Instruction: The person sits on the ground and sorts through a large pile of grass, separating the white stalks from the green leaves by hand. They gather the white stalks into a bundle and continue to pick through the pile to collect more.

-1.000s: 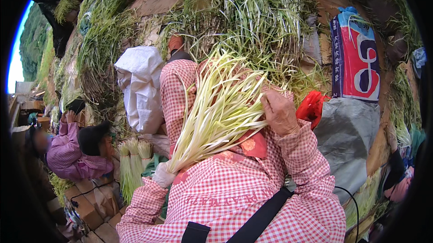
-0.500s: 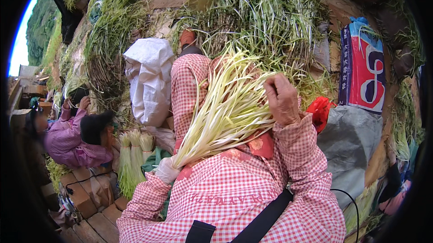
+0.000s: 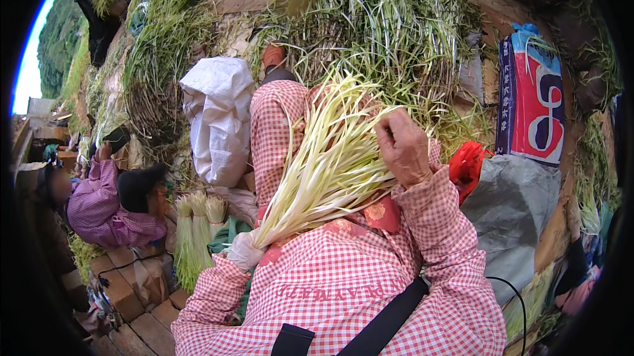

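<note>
A loose, fanned-out bunch of blanched chives [image 3: 330,158], with white stalks and pale yellow-green leaves, lies across my lap. My left hand [image 3: 245,251], in a white glove, is closed around its gathered stalk end. At the right side of the fan, my bare right hand [image 3: 404,148] has its fingers curled together against the leaves. What those fingertips hold, if anything, is hidden. My knee in red checked cloth [image 3: 274,138] shows left of the leaves.
Heaps of green stalks [image 3: 389,32] cover the ground ahead. A white sack [image 3: 220,121] stands left of my knee, with several tied bundles [image 3: 198,230] behind it. To the right are a red bag [image 3: 466,168], grey sheet [image 3: 512,214] and printed sack [image 3: 531,98]. Another person [image 3: 115,204] sits at left.
My right hand has shifted slightly left and inward over the leaves. My left hand keeps its place on the stalks. The person at left has moved an arm a little.
</note>
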Tool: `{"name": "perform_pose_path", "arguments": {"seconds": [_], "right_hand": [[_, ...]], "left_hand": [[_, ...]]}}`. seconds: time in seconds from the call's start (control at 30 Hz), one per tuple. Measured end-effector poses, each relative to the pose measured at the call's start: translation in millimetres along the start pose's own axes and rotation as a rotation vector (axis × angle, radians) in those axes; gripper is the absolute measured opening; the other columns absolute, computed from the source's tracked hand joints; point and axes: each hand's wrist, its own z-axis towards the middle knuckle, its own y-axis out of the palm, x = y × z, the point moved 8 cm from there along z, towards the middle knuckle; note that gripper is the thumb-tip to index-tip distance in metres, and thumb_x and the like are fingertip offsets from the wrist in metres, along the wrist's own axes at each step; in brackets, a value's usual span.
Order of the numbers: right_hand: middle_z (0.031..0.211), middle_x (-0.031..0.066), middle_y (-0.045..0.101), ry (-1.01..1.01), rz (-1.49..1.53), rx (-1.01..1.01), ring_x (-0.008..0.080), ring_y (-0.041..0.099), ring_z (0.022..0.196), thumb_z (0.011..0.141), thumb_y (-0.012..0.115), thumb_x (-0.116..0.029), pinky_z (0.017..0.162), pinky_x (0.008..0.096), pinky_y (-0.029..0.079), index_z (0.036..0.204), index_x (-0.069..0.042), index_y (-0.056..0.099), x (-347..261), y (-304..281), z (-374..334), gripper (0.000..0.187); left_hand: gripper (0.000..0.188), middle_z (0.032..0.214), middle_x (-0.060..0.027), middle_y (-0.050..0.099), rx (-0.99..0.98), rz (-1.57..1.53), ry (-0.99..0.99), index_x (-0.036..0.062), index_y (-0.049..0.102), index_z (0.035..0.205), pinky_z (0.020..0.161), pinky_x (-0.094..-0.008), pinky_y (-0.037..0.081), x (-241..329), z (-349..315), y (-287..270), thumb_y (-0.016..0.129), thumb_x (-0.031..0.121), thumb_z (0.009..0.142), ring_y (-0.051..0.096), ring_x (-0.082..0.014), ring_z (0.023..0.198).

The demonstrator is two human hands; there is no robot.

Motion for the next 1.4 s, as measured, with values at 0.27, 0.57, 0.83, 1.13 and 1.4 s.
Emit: {"name": "perform_pose_path", "arguments": {"seconds": [0.27, 0.57, 0.83, 1.13, 1.4], "right_hand": [[0.069, -0.0006, 0.054, 0.500, 0.328, 0.075, 0.0072, 0.048, 0.061, 0.087, 0.065, -0.008, 0.057, 0.0233, 0.042, 0.094, -0.002, 0.061, 102.6, -58.7, -22.3, 0.010], [0.076, 0.0006, 0.058, 0.790, 0.422, -0.037, 0.0062, 0.054, 0.065, 0.097, 0.051, -0.012, 0.057, 0.0212, 0.046, 0.105, -0.001, 0.060, 135.5, -63.2, -78.1, 0.016], [0.082, 0.0101, 0.061, 0.221, 0.350, -0.191, 0.0209, 0.062, 0.073, 0.086, 0.065, -0.010, 0.063, 0.0293, 0.049, 0.094, -0.002, 0.064, 31.7, -26.9, -20.6, 0.011], [0.080, 0.0105, 0.057, -0.064, 0.504, -0.479, 0.0280, 0.060, 0.072, 0.083, 0.068, -0.029, 0.063, 0.0359, 0.049, 0.093, -0.004, 0.059, -89.9, 25.2, -13.8, 0.029], [0.085, 0.0112, 0.058, 0.098, 0.600, -0.618, 0.0251, 0.061, 0.072, 0.079, 0.068, -0.013, 0.065, 0.0329, 0.050, 0.101, -0.002, 0.059, -84.0, 39.4, -20.3, 0.026]], "left_hand": [[0.063, 0.090, -0.0086, 0.067, -0.172, -0.839, -0.136, -0.0003, 0.056, 0.120, 0.060, -0.0280, 0.047, 56.2, 10.0, -48.6, 0.081, -0.001, 0.062, 0.061, -0.0181, 0.072], [0.043, 0.073, -0.0057, 0.061, -0.338, -0.683, -0.383, 0.0020, 0.062, 0.097, 0.040, -0.0253, 0.039, 12.0, 21.0, -32.9, 0.086, 0.010, 0.062, 0.051, -0.0130, 0.048], [0.034, 0.073, -0.0067, 0.061, -0.437, -0.799, -0.420, 0.0006, 0.062, 0.093, 0.040, -0.0242, 0.039, 4.6, 14.4, -11.0, 0.083, 0.004, 0.066, 0.053, -0.0135, 0.050], [0.051, 0.083, -0.0034, 0.063, -0.270, -0.873, -0.404, 0.0040, 0.059, 0.113, 0.042, -0.0211, 0.039, 67.3, -1.0, -19.6, 0.083, 0.005, 0.068, 0.052, -0.0091, 0.054], [0.044, 0.086, 0.0004, 0.065, -0.249, -0.761, -0.390, 0.0049, 0.065, 0.108, 0.047, -0.0198, 0.039, 75.9, -6.1, -17.6, 0.084, 0.013, 0.069, 0.051, -0.0056, 0.059]]}}
